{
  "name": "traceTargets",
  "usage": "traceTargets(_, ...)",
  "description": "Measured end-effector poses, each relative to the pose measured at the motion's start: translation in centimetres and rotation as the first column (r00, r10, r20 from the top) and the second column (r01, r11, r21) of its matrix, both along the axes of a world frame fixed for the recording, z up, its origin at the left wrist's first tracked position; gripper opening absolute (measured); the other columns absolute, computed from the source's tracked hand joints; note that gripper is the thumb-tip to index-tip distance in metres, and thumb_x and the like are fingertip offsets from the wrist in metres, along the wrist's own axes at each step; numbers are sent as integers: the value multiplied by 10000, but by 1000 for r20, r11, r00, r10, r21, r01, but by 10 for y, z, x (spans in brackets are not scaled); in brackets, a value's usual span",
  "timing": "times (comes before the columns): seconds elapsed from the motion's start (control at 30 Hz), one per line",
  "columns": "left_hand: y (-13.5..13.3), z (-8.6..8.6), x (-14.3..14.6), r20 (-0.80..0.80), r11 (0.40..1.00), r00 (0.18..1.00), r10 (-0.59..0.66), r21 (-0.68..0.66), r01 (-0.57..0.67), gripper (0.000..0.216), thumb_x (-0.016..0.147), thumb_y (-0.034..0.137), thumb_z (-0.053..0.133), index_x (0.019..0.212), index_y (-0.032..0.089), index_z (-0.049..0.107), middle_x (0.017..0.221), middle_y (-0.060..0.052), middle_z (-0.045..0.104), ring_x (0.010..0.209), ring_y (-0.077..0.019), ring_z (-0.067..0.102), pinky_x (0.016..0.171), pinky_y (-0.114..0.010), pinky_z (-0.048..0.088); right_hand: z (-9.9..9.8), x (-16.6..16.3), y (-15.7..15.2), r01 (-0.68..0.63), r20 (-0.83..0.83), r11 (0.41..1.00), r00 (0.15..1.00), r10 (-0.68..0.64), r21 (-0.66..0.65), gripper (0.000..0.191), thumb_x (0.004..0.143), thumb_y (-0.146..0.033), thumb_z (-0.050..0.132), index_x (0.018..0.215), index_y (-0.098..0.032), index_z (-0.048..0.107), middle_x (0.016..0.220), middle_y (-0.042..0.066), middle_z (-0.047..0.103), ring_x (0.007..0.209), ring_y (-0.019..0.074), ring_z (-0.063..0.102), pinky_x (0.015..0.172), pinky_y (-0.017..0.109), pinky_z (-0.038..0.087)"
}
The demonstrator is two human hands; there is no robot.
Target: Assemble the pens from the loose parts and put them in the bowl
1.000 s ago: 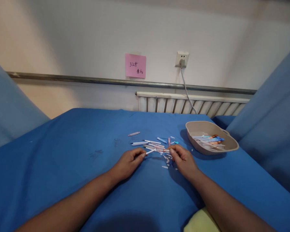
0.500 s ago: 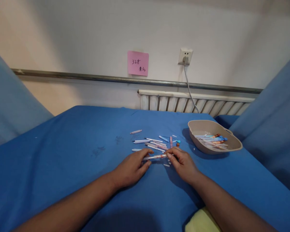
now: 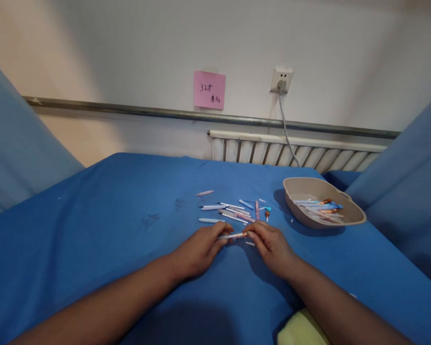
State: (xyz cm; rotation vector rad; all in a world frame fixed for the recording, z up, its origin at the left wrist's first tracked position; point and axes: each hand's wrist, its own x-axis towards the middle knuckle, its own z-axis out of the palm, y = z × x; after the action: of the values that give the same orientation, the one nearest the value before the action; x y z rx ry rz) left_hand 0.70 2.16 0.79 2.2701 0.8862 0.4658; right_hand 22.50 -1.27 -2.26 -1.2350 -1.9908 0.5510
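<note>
A slim whitish pen point(image 3: 236, 235) with a reddish pattern lies level between my two hands. My left hand point(image 3: 203, 247) is closed round its left end, while my right hand point(image 3: 271, 244) pinches the other end between thumb and fingers. Just beyond, pen barrels and white refills point(image 3: 233, 218) lie in a loose heap on the blue cloth point(image 3: 129, 268). A pale blue barrel point(image 3: 211, 220) rests beside my left fingertips. Past my right hand are a pink patterned barrel point(image 3: 257, 210), a brown topper point(image 3: 267, 214) and a teal piece point(image 3: 267, 208).
A beige basket point(image 3: 359, 218) with pens in it stands at the right. One pinkish barrel point(image 3: 204, 193) lies farther back. Yellow-green fabric point(image 3: 301, 330) sits by my right forearm. Behind the table are a radiator point(image 3: 258, 148) and a plugged-in cable point(image 3: 287, 129); curtains hang either side.
My left hand has closed more around the pen and slid slightly right along it, towards my right hand. The whole view has shifted a little.
</note>
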Motion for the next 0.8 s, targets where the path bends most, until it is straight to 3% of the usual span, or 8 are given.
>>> traceTargets(0.23, -1, 3, 2, 10, 999, 1000, -29, -28, 29, 210, 934, 272, 401, 1034, 203, 572, 889, -28, 647, 806, -181, 587, 743, -272, 431, 7, -1, -5, 2, 39, 999, 999, 0, -51, 142, 911, -250, 457, 1032, -199, 510, 860, 33, 644, 776, 168, 597, 681, 275, 426)
traceTargets(0.37, -2, 2, 3, 35, 999, 999, -31, -41, 32, 202, 929, 264, 404, 1011, 200, 577, 854, -19, 643, 777, -170, 579, 718, -255, 431, 7, -1, -7, -39, 71, 999, 997, 41, -31, 65, 899, -222, 468, 946, -198, 505, 851, 30, 635, 748, 157, 587, 651, 261, 416)
traceTargets(0.63, -8, 5, 6, -22, 998, 998, -52, 34, 53, 226, 934, 268, 398, 1067, 226, 576, 1001, -49, 664, 919, -211, 599, 812, -301, 435, 5, -1, -6, -4, 179, 1000, 984, 4, 0, 165, 932, -306, 441, 891, -194, 554, 779, 33, 649, 697, 159, 594, 637, 266, 408)
traceTargets(0.8, -10, 4, 6, -44, 994, 997, -56, 90, 60, 235, 935, 280, 405, 1091, 215, 569, 1020, -63, 660, 939, -219, 595, 831, -313, 429, 2, -3, -5, 15, 102, 999, 995, -10, -46, 181, 917, -315, 467, 830, -197, 574, 742, 12, 656, 660, 145, 588, 607, 248, 397)
